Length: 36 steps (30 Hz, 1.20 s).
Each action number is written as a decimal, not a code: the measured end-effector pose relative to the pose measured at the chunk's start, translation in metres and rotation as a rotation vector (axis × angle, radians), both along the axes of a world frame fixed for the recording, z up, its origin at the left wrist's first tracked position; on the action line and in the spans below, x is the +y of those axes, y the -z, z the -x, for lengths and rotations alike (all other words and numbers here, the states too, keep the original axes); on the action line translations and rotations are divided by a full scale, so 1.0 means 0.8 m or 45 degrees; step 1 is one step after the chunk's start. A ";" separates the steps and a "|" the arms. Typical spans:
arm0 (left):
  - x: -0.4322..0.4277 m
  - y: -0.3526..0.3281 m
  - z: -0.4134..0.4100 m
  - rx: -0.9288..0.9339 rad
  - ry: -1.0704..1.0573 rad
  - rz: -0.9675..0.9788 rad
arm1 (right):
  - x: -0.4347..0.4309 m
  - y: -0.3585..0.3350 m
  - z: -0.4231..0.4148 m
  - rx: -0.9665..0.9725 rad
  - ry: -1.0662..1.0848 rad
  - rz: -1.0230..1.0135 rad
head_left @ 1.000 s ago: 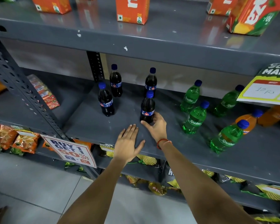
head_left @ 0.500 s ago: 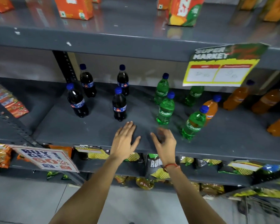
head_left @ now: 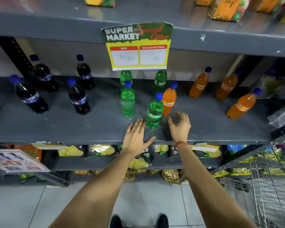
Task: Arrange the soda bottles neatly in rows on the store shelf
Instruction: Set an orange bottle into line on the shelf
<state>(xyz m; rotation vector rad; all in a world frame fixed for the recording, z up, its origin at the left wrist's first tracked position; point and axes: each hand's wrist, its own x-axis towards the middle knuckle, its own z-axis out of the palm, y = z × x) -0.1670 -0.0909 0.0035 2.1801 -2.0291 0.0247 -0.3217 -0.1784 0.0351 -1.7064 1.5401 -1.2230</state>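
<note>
Small soda bottles with blue caps stand on the grey middle shelf [head_left: 56, 127]. Several dark cola bottles [head_left: 78, 99] form a block at the left. Green bottles stand mid-shelf, the nearest green bottle [head_left: 154, 112] close to the front edge, with one orange bottle [head_left: 169, 101] right behind it. More orange bottles [head_left: 241, 106] are spread to the right. My left hand [head_left: 136, 137] lies flat and open on the shelf just left of the nearest green bottle. My right hand [head_left: 179, 125] hovers open just right of it, blurred, holding nothing.
A "Super Market" price sign [head_left: 138, 46] hangs from the upper shelf and hides the tops of the back green bottles. Juice cartons [head_left: 227, 9] stand above. Chip bags [head_left: 102, 149] fill the lower shelf. A wire cart [head_left: 262, 186] stands at the lower right.
My right hand let go of a cola bottle and both hands moved right along the shelf to either side of the nearest green bottle. The view swung right, bringing the orange bottles in.
</note>
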 end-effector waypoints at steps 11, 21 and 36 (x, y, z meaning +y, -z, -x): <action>0.003 0.006 0.005 -0.064 -0.033 -0.055 | -0.050 0.005 -0.026 0.014 -0.114 -0.202; 0.002 0.010 0.003 -0.047 -0.055 -0.065 | -0.059 -0.003 -0.031 0.044 -0.062 -0.139; 0.008 0.011 0.005 0.025 -0.038 -0.005 | -0.083 -0.010 0.102 0.048 0.058 -0.040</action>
